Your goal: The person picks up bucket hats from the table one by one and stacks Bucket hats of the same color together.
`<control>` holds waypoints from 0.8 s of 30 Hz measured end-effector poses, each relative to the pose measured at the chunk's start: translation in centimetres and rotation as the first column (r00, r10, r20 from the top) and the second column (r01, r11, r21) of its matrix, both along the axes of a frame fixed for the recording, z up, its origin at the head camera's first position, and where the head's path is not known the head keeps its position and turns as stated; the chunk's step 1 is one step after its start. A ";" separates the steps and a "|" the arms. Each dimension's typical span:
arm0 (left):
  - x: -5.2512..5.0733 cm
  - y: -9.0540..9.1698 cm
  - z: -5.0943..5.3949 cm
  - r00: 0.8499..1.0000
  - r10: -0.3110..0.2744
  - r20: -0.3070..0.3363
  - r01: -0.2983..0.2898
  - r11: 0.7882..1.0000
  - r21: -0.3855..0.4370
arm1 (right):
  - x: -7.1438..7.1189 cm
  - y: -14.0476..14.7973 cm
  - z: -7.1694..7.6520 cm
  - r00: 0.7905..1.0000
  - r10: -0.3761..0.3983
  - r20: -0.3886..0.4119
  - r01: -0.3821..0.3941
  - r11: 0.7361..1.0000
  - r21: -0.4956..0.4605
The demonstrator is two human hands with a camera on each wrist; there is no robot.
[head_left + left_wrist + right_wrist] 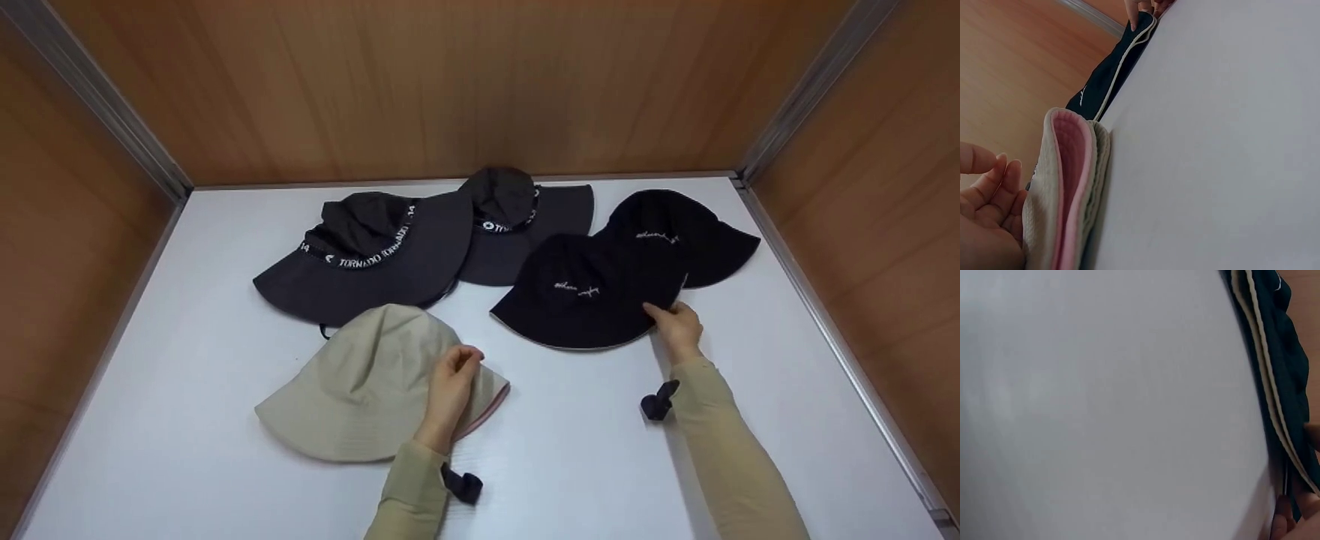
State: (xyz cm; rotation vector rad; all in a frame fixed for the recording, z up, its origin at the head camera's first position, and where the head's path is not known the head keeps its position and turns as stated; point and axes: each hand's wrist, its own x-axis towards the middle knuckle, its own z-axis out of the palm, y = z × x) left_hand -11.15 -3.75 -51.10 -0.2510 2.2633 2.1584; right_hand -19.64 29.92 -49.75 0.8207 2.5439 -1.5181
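A beige bucket hat (pixel 356 397) lies flat at the front left, with a pink lining (pixel 1075 140) showing at its brim in the left wrist view. Above its right side is my left hand (pixel 452 386), fingers loosely bent and nothing between them. My right hand (pixel 678 330) pinches the right brim edge of a black bucket hat (pixel 585 319) with white script and pale edging. The right wrist view shows this hat's layered brim (pixel 1269 382) between thumb and fingers. Behind it, partly covered, lies a second black bucket hat (pixel 675 214) with similar script.
Two dark grey wide-brimmed hats, a left one (pixel 420 259) with a lettered band and a partly covered one (pixel 559 217), lie toward the back. The white table (pixel 570 450) is enclosed by wood-patterned panels (pixel 420 90) at the back and sides.
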 end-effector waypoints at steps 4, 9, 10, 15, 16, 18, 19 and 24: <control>0.0 0.0 -0.1 1.000 -0.002 0.002 0.002 1.000 -0.011 | 0.2 -0.5 0.2 0.995 -0.025 -0.092 0.010 0.986 -0.169; 0.1 0.1 -0.2 1.000 -0.003 -0.014 0.003 1.000 -0.005 | 1.1 -1.0 1.0 0.993 -0.058 -0.102 0.000 0.868 -0.497; 0.2 0.1 -0.2 1.000 -0.002 -0.015 0.002 1.000 0.000 | 1.2 -1.1 1.2 0.994 -0.055 -0.095 -0.005 0.840 -0.542; 0.2 0.2 -0.1 1.000 0.006 -0.014 -0.006 1.000 0.015 | 1.5 -1.6 1.2 0.996 -0.023 -0.084 -0.037 0.760 -0.649; 0.2 0.2 -0.1 1.000 0.006 -0.017 -0.006 1.000 0.017 | 1.5 -1.6 1.1 0.996 -0.015 -0.088 -0.046 0.758 -0.650; 0.2 0.2 0.0 1.000 0.006 -0.018 -0.005 1.000 0.019 | 1.3 -1.7 0.9 0.995 -0.015 -0.099 -0.054 0.752 -0.657; 0.2 0.2 0.0 1.000 0.004 -0.017 -0.003 1.000 0.019 | 1.2 -1.7 0.8 0.994 -0.024 -0.105 -0.052 0.745 -0.665; 0.3 -0.1 0.5 1.000 -0.025 -0.005 0.025 1.000 -0.003 | 1.0 -1.8 1.3 0.986 -0.108 -0.129 -0.031 0.639 -0.768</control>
